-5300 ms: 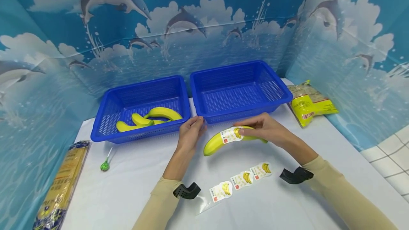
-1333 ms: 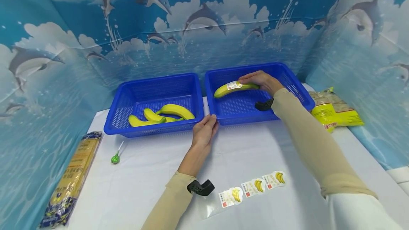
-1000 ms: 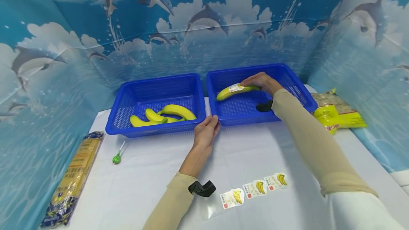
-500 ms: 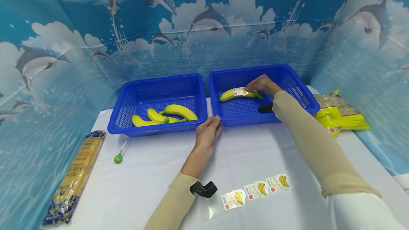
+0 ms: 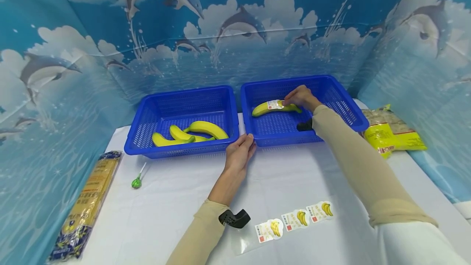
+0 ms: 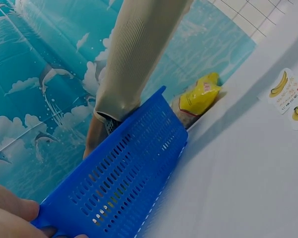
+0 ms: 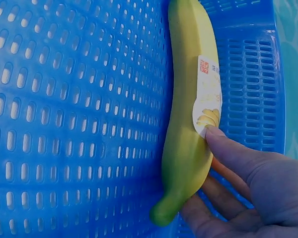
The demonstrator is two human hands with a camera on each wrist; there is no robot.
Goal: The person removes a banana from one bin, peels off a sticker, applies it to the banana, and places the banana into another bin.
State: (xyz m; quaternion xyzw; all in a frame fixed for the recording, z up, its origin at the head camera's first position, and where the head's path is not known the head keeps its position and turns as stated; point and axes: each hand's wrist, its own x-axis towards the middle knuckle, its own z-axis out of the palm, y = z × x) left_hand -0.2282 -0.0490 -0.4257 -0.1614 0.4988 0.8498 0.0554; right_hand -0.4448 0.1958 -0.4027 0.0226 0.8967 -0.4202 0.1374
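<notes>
In the right blue basket (image 5: 279, 140) lies a yellow banana (image 5: 259, 110) with a white sticker (image 5: 274, 104) on its side. My right hand (image 5: 301, 96) holds it near the stem end. In the right wrist view the thumb of the right hand (image 7: 278, 193) presses the edge of the sticker, and the other fingers reach behind the banana (image 7: 186, 94). My left hand (image 5: 237, 152) grips the near left corner of that basket; the left wrist view shows its thumb and fingertips at the rim (image 6: 64, 191). Several bananas (image 5: 206, 128) lie in the left blue basket (image 5: 176, 150).
A transparent strip with white banana stickers (image 5: 295, 219) lies on the white table near the front. A green lollipop (image 5: 136, 182) and a long yellow packet (image 5: 88, 199) are at the left. Right of the baskets sits a yellow bag (image 5: 393, 134). A dolphin-print curtain (image 5: 235, 60) surrounds the table.
My right hand has carried the stickered banana from above the table into the right basket and lowered it there. The left hand has stayed at the basket corner. The head view has shifted slightly.
</notes>
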